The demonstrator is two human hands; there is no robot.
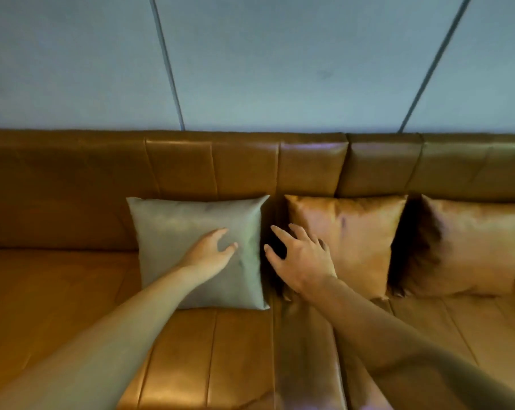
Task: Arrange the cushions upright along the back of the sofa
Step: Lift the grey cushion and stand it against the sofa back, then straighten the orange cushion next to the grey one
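Three cushions stand upright in a row against the sofa backrest (pixel 244 167), their lower edges on the seat. The grey cushion (pixel 173 220) is the leftmost; the middle tan cushion (pixel 359 232) stands just to its right across a narrow dark gap; the right tan cushion (pixel 469 247) stands further right and runs to the frame edge.

The left hand (pixel 211 253) lies over the lower right face of the grey cushion. Its fingers are loosely curled and spread. No fabric is pinched; it appears to press or rest on the face, but contact cannot be confirmed.

The right hand (pixel 303 261) is open with fingers splayed. It sits over the left edge of the middle tan cushion and the gap beside it. It holds nothing.

Governing relation: the gap between the grey and middle cushions lies directly between the two hands, on the far side of them. Each cushion's flat face is turned toward the person, and the row runs left to right along the backrest. Each hand is nearest to its own cushion. Judgement: any remaining adjustment is a small sideways or backward push; the row appears nearly complete
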